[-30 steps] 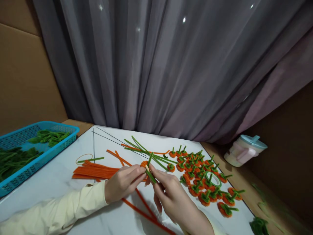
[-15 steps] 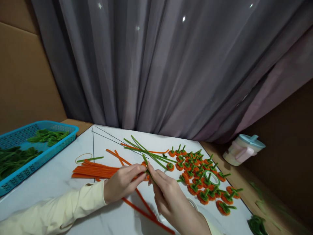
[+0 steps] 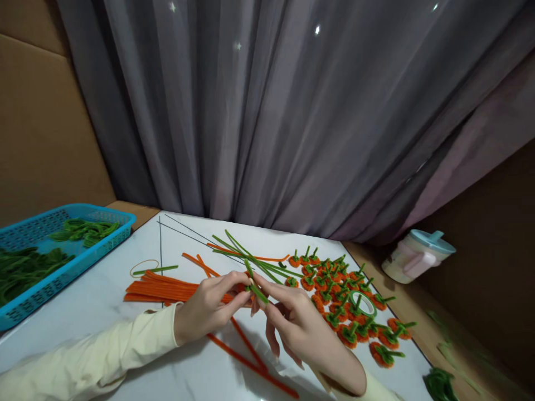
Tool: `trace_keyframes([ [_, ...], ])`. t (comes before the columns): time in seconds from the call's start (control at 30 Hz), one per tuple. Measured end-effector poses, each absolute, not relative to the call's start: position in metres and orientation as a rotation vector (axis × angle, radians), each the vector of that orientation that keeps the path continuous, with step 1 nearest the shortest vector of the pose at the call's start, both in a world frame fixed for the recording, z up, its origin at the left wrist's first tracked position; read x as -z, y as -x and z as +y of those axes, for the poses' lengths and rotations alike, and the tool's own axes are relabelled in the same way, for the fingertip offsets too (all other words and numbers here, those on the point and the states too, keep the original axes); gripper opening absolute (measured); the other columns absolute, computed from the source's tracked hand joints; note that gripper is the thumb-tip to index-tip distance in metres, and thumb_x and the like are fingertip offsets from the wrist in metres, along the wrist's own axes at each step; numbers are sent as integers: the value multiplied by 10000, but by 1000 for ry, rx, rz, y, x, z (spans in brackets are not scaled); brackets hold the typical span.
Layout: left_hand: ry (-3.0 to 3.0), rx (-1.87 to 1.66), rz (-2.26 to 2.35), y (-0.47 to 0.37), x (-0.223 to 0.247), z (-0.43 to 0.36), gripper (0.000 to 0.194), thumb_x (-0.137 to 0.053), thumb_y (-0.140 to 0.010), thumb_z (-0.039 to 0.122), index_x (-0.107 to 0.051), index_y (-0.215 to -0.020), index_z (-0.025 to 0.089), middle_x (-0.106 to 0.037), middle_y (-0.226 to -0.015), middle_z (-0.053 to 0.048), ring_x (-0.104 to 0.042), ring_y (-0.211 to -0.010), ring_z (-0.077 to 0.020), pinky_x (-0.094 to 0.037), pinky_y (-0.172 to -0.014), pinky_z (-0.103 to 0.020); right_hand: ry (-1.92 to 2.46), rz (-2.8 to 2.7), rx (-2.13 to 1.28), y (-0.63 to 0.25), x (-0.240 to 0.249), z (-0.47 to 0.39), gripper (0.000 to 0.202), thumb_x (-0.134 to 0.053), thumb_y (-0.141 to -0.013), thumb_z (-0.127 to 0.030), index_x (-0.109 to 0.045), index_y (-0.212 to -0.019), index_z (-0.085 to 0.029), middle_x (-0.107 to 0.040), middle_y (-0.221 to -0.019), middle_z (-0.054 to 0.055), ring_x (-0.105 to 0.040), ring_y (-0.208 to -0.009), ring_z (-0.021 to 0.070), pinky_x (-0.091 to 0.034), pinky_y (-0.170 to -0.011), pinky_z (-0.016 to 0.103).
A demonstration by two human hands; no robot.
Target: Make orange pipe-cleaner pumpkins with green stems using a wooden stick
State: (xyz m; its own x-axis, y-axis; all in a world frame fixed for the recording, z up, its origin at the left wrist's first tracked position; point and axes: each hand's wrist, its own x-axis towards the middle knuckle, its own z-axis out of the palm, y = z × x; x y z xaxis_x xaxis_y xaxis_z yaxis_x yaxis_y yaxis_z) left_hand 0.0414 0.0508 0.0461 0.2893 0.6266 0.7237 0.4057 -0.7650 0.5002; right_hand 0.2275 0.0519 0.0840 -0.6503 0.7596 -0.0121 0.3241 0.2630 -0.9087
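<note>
My left hand (image 3: 215, 303) pinches a small orange piece with green stems, mostly hidden by the fingers. At its right, my right hand (image 3: 295, 323) has thumb and forefinger closed on a green stem (image 3: 259, 293) of the same piece; its other fingers are loosely curled. Under and beside my left hand lies a bundle of orange pipe cleaners (image 3: 161, 289). Beyond the hands, long green pipe cleaners (image 3: 238, 252) lie crossed. Several finished orange pieces with green tops (image 3: 349, 334) are spread out to the right of my right hand.
A blue basket (image 3: 104, 245) with green bundles is at the left. A roll of tape (image 3: 363, 304) lies among the orange pieces. A lidded cup (image 3: 412, 259) stands at the right, and a dark green bundle (image 3: 438, 383) lies at the lower right. Grey curtains hang behind.
My right hand has turned and its lower fingers have spread away from the piece. More of the green stems now shows between the hands. My left hand has barely moved.
</note>
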Motion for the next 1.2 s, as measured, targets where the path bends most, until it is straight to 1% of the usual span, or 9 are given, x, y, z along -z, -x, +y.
trace_keyframes([
  [0.13,-2199,-1346,983,-42,-44,51,118,-499,-848,125,-515,-943,194,-662,-764,11,-646,-647,-96,-522,-622,-171,826,-2277,-981,-227,-79,51,453,-318,-912,-154,-388,-1355,-221,-576,-932,68,-547,-564,83,-490,-559,217],
  [0.27,-1830,-1204,960,-45,-45,53,89,-507,-838,176,-454,-907,192,-623,-683,22,-649,-613,-116,-537,-591,-206,769,-2372,-749,-224,-77,52,525,-316,-846,-51,-355,-1360,-147,-593,-950,115,-556,-767,165,-496,-744,325],
  [0.4,-1408,-1123,928,-48,-49,57,320,-602,-772,216,-339,-955,212,-600,-655,51,-632,-530,-123,-529,-517,-230,821,-2412,-709,-223,-77,54,500,-306,-840,-39,-376,-1328,-121,-577,-893,111,-539,-766,187,-490,-712,334],
  [0.5,-1217,-1014,831,-47,-55,61,408,-669,-712,214,-357,-975,206,-601,-703,31,-622,-549,-125,-535,-516,-245,824,-2389,-700,-225,-78,55,438,-313,-857,-46,-437,-1265,-145,-558,-828,78,-521,-712,174,-476,-669,302],
  [0.57,-1077,-947,715,-44,-58,65,362,-654,-714,217,-423,-991,188,-595,-751,1,-623,-621,-144,-554,-560,-285,835,-2380,-701,-226,-79,56,412,-315,-870,-54,-459,-1240,-164,-554,-810,65,-520,-711,169,-471,-675,293],
  [0.67,-811,-857,583,-41,-58,70,234,-570,-775,342,-529,-898,148,-554,-732,-28,-598,-647,-163,-562,-557,-322,861,-2396,-701,-227,-78,57,431,-316,-877,-65,-431,-1280,-161,-567,-837,73,-525,-740,175,-472,-695,303],
  [0.77,-732,-780,583,-42,-56,72,325,-522,-818,456,-580,-844,138,-540,-737,-38,-561,-620,-139,-561,-540,-297,848,-2430,-701,-227,-75,57,518,-323,-844,-33,-358,-1349,-141,-572,-909,96,-525,-779,177,-475,-721,311],
  [1.0,-851,-823,565,-43,-52,70,168,-603,-820,313,-612,-881,157,-521,-757,-10,-521,-635,-94,-557,-551,-222,836,-2440,-670,-229,-70,58,567,-313,-831,-17,-329,-1378,-166,-551,-889,82,-511,-753,168,-469,-701,306],
  [1.2,-928,-808,502,-43,-45,70,236,-645,-799,313,-594,-968,155,-503,-733,2,-488,-629,-74,-547,-548,-187,825,-2408,-670,-230,-71,58,540,-318,-840,-30,-366,-1361,-164,-558,-881,86,-515,-750,170,-469,-696,306],
])
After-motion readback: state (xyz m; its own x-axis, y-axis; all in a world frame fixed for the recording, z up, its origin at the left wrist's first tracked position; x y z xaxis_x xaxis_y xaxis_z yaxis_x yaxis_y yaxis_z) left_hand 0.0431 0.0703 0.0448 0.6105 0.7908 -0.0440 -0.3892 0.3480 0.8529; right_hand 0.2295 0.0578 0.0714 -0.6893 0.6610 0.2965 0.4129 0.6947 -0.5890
